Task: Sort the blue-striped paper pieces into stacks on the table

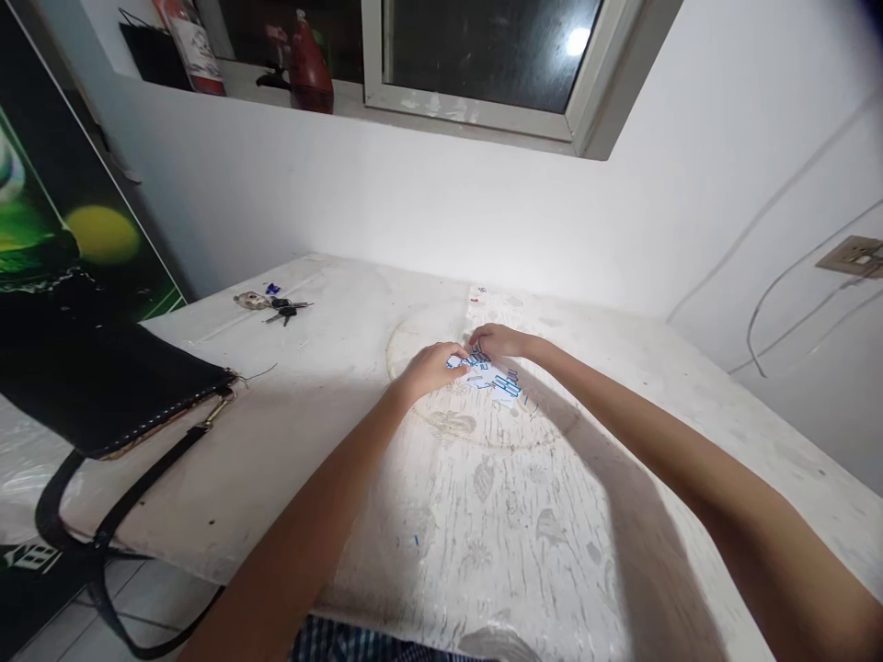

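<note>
At the middle of the table, my left hand (433, 370) has its thumb and fingers closed around the edge of a small white piece with blue outlines (455, 361). My right hand (502, 342) bends its fingers down onto the blue-lined part (478, 355) just beside it. The two hands almost meet there, and the fingertips partly hide the pieces. Nearer to me lies another flat white piece with blue outlines (507, 386), apart from the fingers. Whether these are paper or plastic is too small to tell.
Keys (286, 308) and a small blue object (272, 289) lie at the far left of the white-covered table (331, 386). A black bag (117, 386) with a strap occupies the left edge. Bottles, one red (310, 69), stand on the windowsill. A wall socket (855, 256) with cables is right.
</note>
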A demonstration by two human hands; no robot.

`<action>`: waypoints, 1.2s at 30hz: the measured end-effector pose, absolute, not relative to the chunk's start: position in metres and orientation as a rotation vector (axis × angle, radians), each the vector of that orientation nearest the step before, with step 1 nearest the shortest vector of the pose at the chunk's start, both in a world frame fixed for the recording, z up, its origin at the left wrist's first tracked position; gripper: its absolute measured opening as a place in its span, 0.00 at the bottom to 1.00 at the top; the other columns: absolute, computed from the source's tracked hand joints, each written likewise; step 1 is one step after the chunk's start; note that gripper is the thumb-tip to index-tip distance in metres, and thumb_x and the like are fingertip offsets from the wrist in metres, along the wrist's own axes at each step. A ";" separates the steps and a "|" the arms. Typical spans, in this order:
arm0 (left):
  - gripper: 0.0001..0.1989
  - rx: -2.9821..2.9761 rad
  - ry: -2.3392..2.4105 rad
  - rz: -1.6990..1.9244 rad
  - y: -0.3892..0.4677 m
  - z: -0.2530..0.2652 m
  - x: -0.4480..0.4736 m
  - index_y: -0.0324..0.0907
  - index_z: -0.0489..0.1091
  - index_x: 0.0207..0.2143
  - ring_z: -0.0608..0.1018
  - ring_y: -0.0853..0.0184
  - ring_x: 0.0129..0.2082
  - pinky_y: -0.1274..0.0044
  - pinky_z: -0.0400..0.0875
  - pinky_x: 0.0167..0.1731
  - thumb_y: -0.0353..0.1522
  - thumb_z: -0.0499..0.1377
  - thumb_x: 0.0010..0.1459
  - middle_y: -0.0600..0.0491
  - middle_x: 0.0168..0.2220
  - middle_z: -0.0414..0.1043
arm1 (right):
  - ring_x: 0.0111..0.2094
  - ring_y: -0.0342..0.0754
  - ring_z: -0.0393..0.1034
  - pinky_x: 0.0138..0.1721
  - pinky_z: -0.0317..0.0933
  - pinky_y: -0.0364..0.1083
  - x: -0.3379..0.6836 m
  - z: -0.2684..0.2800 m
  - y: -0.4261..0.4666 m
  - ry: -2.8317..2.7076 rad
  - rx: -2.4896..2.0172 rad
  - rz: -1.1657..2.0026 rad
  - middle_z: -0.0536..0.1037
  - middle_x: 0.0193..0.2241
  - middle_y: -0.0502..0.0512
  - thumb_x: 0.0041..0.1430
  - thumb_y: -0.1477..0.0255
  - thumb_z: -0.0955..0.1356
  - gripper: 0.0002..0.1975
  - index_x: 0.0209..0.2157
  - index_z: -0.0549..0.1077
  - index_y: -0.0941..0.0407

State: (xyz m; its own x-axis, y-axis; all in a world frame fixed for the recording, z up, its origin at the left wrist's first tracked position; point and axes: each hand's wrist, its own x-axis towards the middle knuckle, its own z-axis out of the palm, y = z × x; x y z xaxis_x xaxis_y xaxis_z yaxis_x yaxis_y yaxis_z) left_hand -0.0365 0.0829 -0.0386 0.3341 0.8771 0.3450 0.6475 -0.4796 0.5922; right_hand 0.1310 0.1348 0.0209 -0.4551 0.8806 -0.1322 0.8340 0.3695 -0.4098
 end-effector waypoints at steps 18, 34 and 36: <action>0.12 2.284 1.349 0.957 0.079 -0.038 -0.036 0.44 0.70 0.39 0.72 0.63 0.44 0.74 0.66 0.44 0.37 0.58 0.51 0.53 0.43 0.72 | 0.41 0.50 0.68 0.37 0.58 0.41 0.120 0.011 0.145 -2.599 -1.510 0.417 0.76 0.39 0.60 0.49 0.78 0.63 0.16 0.40 0.75 0.62; 0.14 2.286 1.389 0.925 0.074 -0.035 -0.037 0.45 0.69 0.40 0.72 0.63 0.45 0.74 0.66 0.44 0.38 0.58 0.51 0.53 0.44 0.72 | 0.37 0.48 0.70 0.32 0.58 0.39 0.116 0.013 0.146 -2.565 -1.597 0.397 0.77 0.35 0.58 0.48 0.81 0.61 0.18 0.40 0.74 0.61; 0.14 2.285 1.397 0.920 0.075 -0.036 -0.037 0.45 0.69 0.40 0.73 0.64 0.44 0.74 0.66 0.44 0.38 0.58 0.51 0.53 0.44 0.72 | 0.37 0.48 0.70 0.31 0.58 0.39 0.116 0.015 0.144 -2.569 -1.601 0.428 0.77 0.34 0.58 0.47 0.79 0.62 0.17 0.40 0.74 0.61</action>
